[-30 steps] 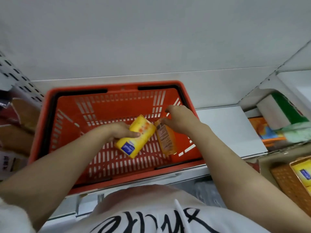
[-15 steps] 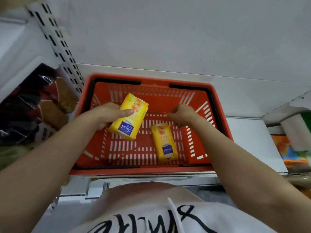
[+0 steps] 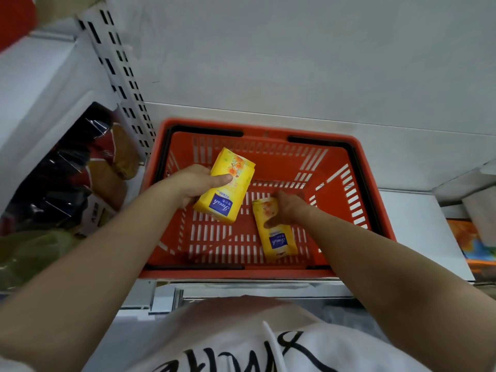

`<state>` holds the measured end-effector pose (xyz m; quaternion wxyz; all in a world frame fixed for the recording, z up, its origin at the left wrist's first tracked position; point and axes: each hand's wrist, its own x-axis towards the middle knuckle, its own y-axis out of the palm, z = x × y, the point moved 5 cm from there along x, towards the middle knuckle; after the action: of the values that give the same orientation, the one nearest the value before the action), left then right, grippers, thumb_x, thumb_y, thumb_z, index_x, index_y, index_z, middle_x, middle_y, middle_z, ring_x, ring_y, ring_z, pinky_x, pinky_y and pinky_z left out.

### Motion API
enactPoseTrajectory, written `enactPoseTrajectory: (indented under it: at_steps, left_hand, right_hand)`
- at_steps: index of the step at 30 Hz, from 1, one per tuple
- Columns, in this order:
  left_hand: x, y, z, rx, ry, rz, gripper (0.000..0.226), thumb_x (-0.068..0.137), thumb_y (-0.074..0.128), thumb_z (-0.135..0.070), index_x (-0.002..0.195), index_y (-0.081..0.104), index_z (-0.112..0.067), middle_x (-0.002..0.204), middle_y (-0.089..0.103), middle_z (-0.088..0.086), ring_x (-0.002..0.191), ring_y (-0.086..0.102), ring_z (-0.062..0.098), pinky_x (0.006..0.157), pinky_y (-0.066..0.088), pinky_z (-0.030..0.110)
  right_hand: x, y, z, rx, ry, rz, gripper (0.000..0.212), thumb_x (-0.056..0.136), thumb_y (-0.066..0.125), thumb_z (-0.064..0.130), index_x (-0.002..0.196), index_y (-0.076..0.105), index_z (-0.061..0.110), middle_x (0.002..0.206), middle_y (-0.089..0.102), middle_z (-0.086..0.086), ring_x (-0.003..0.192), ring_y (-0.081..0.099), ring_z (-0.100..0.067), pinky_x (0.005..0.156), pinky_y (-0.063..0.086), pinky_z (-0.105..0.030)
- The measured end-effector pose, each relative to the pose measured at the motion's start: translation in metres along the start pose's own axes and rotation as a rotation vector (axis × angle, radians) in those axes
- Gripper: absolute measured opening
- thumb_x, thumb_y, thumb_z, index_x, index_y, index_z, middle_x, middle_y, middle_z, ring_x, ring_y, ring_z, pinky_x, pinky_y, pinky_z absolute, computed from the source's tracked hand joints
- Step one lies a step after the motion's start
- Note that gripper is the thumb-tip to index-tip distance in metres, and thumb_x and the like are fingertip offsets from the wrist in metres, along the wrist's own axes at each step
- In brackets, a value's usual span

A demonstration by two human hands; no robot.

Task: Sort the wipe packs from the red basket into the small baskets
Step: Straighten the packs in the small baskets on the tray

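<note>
While the left hand [image 3: 192, 185] grips one wipe pack [image 3: 224, 187], the right hand [image 3: 288, 210] grasps another [image 3: 273, 232].

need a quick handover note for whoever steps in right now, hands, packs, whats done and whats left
Left hand: grips a yellow wipe pack, held up over the red basket.
Right hand: down inside the basket, fingers curled round the top end of the second yellow pack, which lies on the basket floor.
Packs: these two are the only ones visible in the red basket.
Done: nothing to confirm; the small baskets are out of view.
Left: lift the second pack out, then carry both to their small baskets. No other packs show on the basket floor, so these look like the last two.
</note>
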<state>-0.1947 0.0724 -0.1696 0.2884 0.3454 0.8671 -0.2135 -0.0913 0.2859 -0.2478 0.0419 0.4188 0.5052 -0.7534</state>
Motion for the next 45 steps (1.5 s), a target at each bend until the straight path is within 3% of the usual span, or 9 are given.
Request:
enactPoseTrajectory:
  at_steps: [4,7,15,20,23,29,34,38,45]
  left_hand:
    - [0.003,0.001,0.000,0.010,0.003,0.012,0.028,0.089,0.069,-0.036,0.105,0.066,-0.013,0.080,0.076,0.000,0.065,0.074,0.011,0.046,0.052,0.021]
    - [0.005,0.001,-0.001,-0.006,0.022,0.029,0.027,0.089,0.069,-0.038,0.105,0.067,-0.017,0.083,0.077,0.000,0.068,0.074,0.012,0.047,0.052,0.019]
    - [0.011,0.019,-0.018,-0.088,0.089,0.069,0.028,0.088,0.068,-0.039,0.104,0.068,-0.016,0.082,0.077,0.001,0.070,0.074,0.013,0.061,0.056,0.028]
    - [-0.004,0.042,-0.041,-0.120,0.161,0.105,0.025,0.091,0.066,-0.034,0.107,0.067,-0.014,0.094,0.076,0.006,0.077,0.073,0.017,0.078,0.057,0.035]
    - [-0.026,0.075,-0.061,-0.160,0.217,0.169,0.029,0.092,0.064,-0.028,0.116,0.065,-0.010,0.099,0.076,0.007,0.079,0.074,0.017,0.071,0.058,0.032]
    - [-0.089,0.178,-0.101,-0.180,0.360,0.269,0.024,0.093,0.062,-0.028,0.112,0.067,-0.014,0.099,0.077,0.004,0.080,0.074,0.015,0.061,0.059,0.028]
    - [-0.142,0.309,-0.098,-0.105,0.459,0.326,0.030,0.092,0.064,-0.033,0.114,0.067,-0.013,0.092,0.077,0.001,0.076,0.074,0.016,0.071,0.060,0.036]
    - [-0.173,0.422,-0.072,-0.116,0.458,0.339,0.039,0.091,0.067,-0.029,0.127,0.057,-0.014,0.102,0.075,0.002,0.081,0.074,0.017,0.071,0.060,0.035]
    - [-0.205,0.571,-0.026,-0.102,0.361,0.444,0.040,0.087,0.073,-0.025,0.122,0.056,-0.017,0.101,0.075,0.005,0.075,0.075,0.019,0.055,0.057,0.031]
  right_hand:
    - [0.003,-0.006,-0.003,0.096,0.009,0.008,0.106,0.059,0.091,0.045,0.147,0.037,0.018,0.146,0.047,-0.009,0.134,0.045,-0.033,0.106,0.045,-0.043]
    - [-0.001,-0.025,-0.009,0.321,-0.039,-0.089,0.080,0.060,0.091,0.040,0.126,0.050,0.020,0.119,0.060,-0.002,0.119,0.057,-0.029,0.093,0.051,-0.038]
    - [-0.061,-0.082,-0.036,1.175,-0.049,-0.490,0.066,0.058,0.095,0.030,0.113,0.060,0.015,0.103,0.072,-0.006,0.090,0.073,-0.025,0.076,0.062,-0.045]
    - [-0.122,-0.091,-0.071,1.489,0.004,-0.616,0.063,0.059,0.095,0.027,0.109,0.062,0.007,0.098,0.075,-0.011,0.084,0.075,-0.027,0.075,0.062,-0.045]
    - [-0.165,-0.095,-0.096,1.632,-0.065,-0.680,0.057,0.065,0.092,0.018,0.110,0.060,0.004,0.093,0.075,-0.014,0.078,0.075,-0.027,0.068,0.062,-0.041]
    - [-0.263,-0.084,-0.192,1.835,-0.228,-0.758,0.066,0.078,0.080,0.003,0.133,0.053,0.025,0.109,0.067,-0.002,0.082,0.075,-0.023,0.071,0.061,-0.040]
    - [-0.351,-0.026,-0.306,1.880,-0.151,-0.848,0.050,0.083,0.072,-0.001,0.128,0.053,0.010,0.113,0.065,-0.011,0.069,0.072,-0.019,0.058,0.058,-0.032]
    - [-0.410,0.041,-0.395,1.981,-0.085,-0.904,0.060,0.081,0.070,-0.008,0.135,0.046,0.004,0.123,0.063,-0.019,0.083,0.071,-0.029,0.063,0.061,-0.044]
    - [-0.476,0.130,-0.519,2.096,0.008,-0.985,0.044,0.078,0.063,-0.014,0.114,0.060,0.012,0.089,0.071,-0.011,0.070,0.071,-0.021,0.061,0.060,-0.044]
